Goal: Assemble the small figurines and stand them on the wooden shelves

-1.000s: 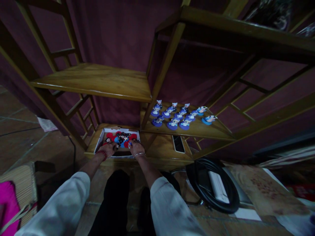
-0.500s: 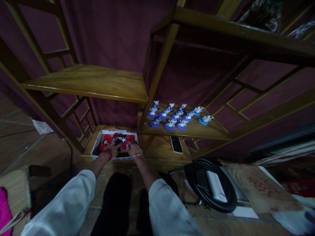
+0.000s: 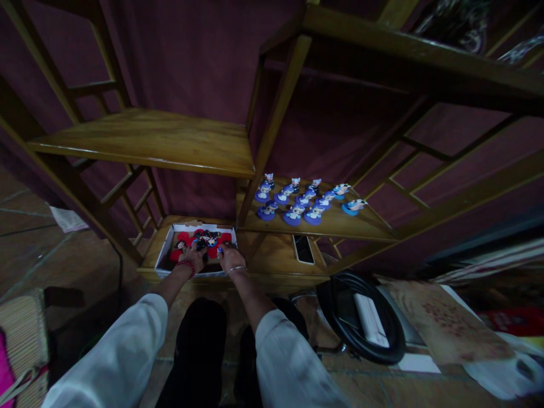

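Note:
A shallow white cardboard box (image 3: 164, 258) sits on the low wooden shelf, holding several small figurines on round red bases (image 3: 182, 238). My left hand (image 3: 193, 259), with a red bead bracelet, reaches into the box, its fingers closed around a dark figurine (image 3: 201, 245) in the pile. My right hand (image 3: 230, 259), wearing a silver bangle, is inside the box's right part with thumb and fingers pinched. A small blue-and-white figurine (image 3: 220, 250) shows at its fingertips. Dim light and the hands partly hide both held pieces.
Several figurines on purple and blue bases (image 3: 293, 216) stand in rows on the raised shelf to the right. A phone (image 3: 303, 249) lies on the lower shelf. A black round stool seat (image 3: 361, 317) with a white box (image 3: 372, 320) is at lower right. An upper shelf (image 3: 148, 139) overhangs the cardboard box.
The view has shifted slightly. My left fingers have drawn in a little over the pile; my right hand stays in nearly the same place in the box.

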`<state>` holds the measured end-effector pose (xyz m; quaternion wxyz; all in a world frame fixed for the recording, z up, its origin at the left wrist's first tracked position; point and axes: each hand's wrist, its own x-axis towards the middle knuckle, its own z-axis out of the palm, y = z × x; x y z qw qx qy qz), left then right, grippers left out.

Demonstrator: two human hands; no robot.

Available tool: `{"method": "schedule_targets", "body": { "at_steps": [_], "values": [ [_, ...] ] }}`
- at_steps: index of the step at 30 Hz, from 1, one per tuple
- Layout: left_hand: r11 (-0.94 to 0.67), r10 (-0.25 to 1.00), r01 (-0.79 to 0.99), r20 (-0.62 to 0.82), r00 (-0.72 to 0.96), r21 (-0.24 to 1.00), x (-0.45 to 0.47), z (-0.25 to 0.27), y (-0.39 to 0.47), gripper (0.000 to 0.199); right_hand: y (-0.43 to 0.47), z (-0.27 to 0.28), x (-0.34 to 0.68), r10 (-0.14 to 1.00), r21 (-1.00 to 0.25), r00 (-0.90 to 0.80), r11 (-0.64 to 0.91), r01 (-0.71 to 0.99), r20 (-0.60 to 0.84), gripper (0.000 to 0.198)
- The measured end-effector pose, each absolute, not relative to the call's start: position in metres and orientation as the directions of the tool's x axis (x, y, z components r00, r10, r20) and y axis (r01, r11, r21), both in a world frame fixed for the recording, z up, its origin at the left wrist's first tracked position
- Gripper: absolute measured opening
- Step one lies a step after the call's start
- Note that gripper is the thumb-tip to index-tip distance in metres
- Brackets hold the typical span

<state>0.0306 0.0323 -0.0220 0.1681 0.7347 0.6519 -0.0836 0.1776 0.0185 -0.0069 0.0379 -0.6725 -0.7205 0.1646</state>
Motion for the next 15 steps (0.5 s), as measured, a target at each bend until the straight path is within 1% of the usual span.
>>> {"method": "schedule_targets", "body": {
  "at_steps": [5,10,15],
  "values": [
    [-0.047,0.936,0.987,-0.338,0.098,0.156,0.032,-0.013,0.028,0.054,0.018,-0.009,0.178,0.986,-0.313,-0.090,0.043,0.949,-0.137,0.029],
    [0.046,0.938,0.987,-0.347,0.009,0.151,0.031,-0.008,0.028,0.061,0.018,-0.009,0.178,0.986,-0.319,-0.092,0.044,0.947,-0.138,0.029],
    [0.051,0.936,0.986,-0.353,0.008,0.158,0.028,-0.009,0.030,0.058,0.019,-0.011,0.179,0.987,-0.309,-0.092,0.047,0.950,-0.132,0.029]
  ]
}}
